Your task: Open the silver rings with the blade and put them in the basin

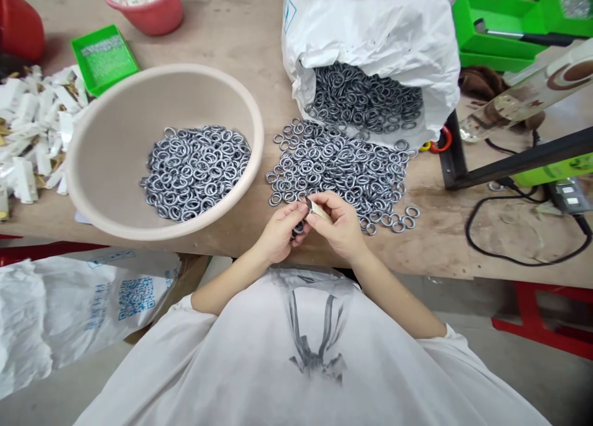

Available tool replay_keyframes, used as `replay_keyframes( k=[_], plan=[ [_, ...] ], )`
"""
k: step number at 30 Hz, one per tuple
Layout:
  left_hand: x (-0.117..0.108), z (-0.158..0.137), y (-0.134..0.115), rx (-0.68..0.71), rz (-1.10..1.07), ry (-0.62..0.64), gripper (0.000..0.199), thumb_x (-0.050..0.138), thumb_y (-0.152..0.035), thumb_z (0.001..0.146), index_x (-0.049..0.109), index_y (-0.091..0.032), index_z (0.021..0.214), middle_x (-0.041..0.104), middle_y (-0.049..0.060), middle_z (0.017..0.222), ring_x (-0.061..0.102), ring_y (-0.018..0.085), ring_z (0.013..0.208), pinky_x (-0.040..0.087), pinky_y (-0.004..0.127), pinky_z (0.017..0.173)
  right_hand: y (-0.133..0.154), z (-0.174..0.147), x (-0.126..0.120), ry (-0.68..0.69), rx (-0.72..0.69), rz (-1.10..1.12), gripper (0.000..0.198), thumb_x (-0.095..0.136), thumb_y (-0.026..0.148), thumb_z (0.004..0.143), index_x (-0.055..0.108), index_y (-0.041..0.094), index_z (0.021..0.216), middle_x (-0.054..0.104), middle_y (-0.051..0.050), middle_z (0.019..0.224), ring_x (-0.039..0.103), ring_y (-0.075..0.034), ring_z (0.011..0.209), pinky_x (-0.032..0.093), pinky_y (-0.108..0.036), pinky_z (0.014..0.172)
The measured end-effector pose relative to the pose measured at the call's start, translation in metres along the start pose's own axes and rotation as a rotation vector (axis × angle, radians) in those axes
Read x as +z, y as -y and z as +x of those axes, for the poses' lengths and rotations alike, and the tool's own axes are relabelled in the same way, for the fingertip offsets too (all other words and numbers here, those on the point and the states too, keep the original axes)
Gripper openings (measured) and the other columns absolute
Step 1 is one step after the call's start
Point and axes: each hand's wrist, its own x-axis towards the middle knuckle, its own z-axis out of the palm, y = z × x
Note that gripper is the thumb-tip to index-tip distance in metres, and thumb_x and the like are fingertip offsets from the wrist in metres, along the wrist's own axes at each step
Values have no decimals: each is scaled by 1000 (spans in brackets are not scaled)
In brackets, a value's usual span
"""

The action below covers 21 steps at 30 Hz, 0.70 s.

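Observation:
Close to my body at the table's front edge, my two hands meet. My left hand (282, 231) is closed around a dark grey ring (298, 228); whether more rings are under the fingers is hidden. In my right hand (340, 223) is a small knife-like tool (319, 212) with a pale handle, its dark tip reaching the left fingertips. Just beyond the hands spreads a loose pile of grey rings (343, 163). More rings (199, 170) lie inside a large beige basin (111, 99) to the left.
A white sack (370, 25) lies open behind the pile, spilling rings. White plastic pieces (28, 123) are heaped at far left, near a green tray (104, 58) and a pink bowl (152, 12). On the right stand a black metal frame (519, 160), a cable (472, 228) and green bins (500, 25).

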Motion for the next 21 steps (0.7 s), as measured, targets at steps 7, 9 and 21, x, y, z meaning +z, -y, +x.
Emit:
replay_keyframes(
  k=[7, 9, 21],
  plan=[
    [3, -3, -1, -69, -48, 88, 43, 76, -51, 73, 49, -17, 72, 47, -4, 54, 37, 5, 42, 22, 15, 36, -1, -1, 1, -142, -106, -112, 11, 64, 33, 84, 68, 22, 83, 60, -1, 77, 58, -17, 74, 48, -34, 74],
    [4, -4, -1, -60, -60, 61, 44, 75, -52, 74, 49, -17, 72, 47, -4, 54, 36, 4, 42, 22, 15, 36, 0, 0, 1, -138, -79, -98, 14, 65, 36, 85, 68, 22, 84, 60, -1, 76, 58, -17, 73, 48, -33, 73],
    [-1, -6, -4, -3, -75, 44, 43, 74, -50, 75, 47, -17, 70, 47, -5, 54, 35, 4, 41, 24, 14, 37, 13, -8, -10, -50, -290, -481, 34, 57, 48, 93, 60, 21, 73, 54, 0, 68, 50, -15, 66, 36, -29, 63]
  ],
)
